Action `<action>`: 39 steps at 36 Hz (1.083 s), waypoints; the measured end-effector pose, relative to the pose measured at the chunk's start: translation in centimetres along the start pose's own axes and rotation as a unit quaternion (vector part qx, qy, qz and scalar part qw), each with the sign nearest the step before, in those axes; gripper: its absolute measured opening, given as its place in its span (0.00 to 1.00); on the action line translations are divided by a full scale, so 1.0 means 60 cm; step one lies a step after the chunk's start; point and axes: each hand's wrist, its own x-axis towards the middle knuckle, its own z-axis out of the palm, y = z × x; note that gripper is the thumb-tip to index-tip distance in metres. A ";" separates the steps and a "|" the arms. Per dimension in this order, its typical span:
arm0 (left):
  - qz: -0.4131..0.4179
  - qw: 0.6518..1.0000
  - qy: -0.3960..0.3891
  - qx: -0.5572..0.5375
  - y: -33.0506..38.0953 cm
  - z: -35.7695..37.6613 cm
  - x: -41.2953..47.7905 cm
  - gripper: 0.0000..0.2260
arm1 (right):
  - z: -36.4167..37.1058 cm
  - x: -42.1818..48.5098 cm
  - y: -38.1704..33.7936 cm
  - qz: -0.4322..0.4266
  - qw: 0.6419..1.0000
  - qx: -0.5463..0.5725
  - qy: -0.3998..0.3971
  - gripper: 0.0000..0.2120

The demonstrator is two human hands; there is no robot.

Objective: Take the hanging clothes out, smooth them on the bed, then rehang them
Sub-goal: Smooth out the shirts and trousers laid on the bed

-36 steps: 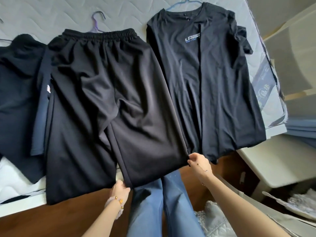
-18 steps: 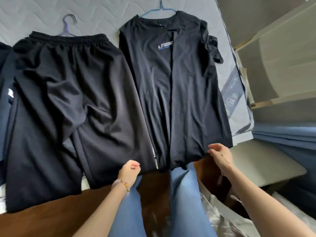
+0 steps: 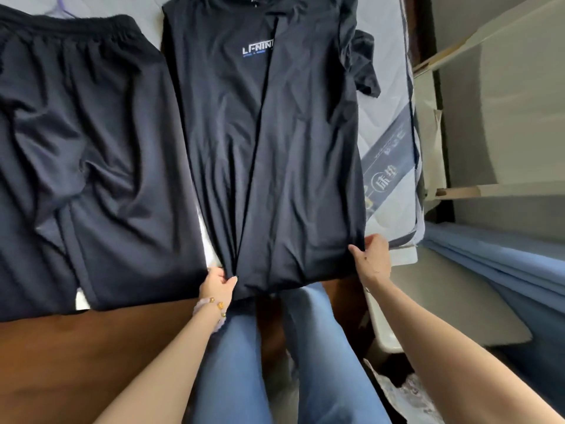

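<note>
A black T-shirt (image 3: 284, 154) with a small white and blue chest logo lies flat on the quilted mattress (image 3: 385, 117), a long vertical fold down its middle. My left hand (image 3: 218, 284) pinches its hem at the lower left corner. At the lower right corner my right hand (image 3: 371, 258) grips the same hem. To the left lie black shorts (image 3: 88, 166) with an elastic waistband, and a purple hanger (image 3: 64, 6) pokes out above them. The T-shirt's own hanger is out of view.
The brown wooden bed frame (image 3: 76, 347) runs along the near edge. My legs in blue jeans (image 3: 321, 362) stand against it. To the right are a pale low stand (image 3: 443, 301), blue fabric (image 3: 504, 264) and white wardrobe shelves (image 3: 504, 117).
Both hands left the shorts' leg hem and shifted right to the T-shirt's hem, now gripping its two lower corners. The view moved right and closer.
</note>
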 end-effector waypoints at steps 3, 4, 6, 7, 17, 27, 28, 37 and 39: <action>-0.019 1.000 -0.007 -0.023 0.006 0.001 0.005 0.11 | -0.001 -0.003 -0.008 -0.014 1.000 -0.023 -0.013 0.08; -0.023 0.999 -0.005 -0.042 0.006 -0.001 0.008 0.11 | -0.004 -0.003 -0.008 -0.017 0.999 -0.017 -0.023 0.09; -0.031 0.997 0.004 -0.065 0.003 -0.007 0.014 0.17 | -0.014 -0.003 -0.006 -0.024 0.999 0.002 -0.046 0.11; -0.030 0.997 0.002 -0.072 0.000 -0.008 0.019 0.19 | -0.022 -0.001 -0.001 -0.028 0.998 0.016 -0.051 0.13; -0.010 0.985 -0.045 -0.164 -0.039 -0.046 0.062 0.08 | -0.147 0.074 0.092 0.083 0.990 0.090 0.073 0.11; -0.005 0.992 0.048 -0.114 -0.058 -0.061 0.034 0.09 | -0.129 0.085 0.106 0.114 0.990 0.033 0.075 0.13; 0.008 0.993 0.079 -0.086 -0.066 -0.064 0.038 0.08 | -0.124 0.081 0.107 0.123 0.989 0.022 0.077 0.13; 0.021 0.987 0.153 -0.035 -0.066 -0.085 0.052 0.08 | -0.102 0.048 0.111 0.138 0.985 0.081 0.070 0.15; 0.010 0.992 0.121 -0.042 -0.063 -0.082 0.051 0.10 | -0.098 0.037 0.111 0.136 0.983 0.110 0.062 0.17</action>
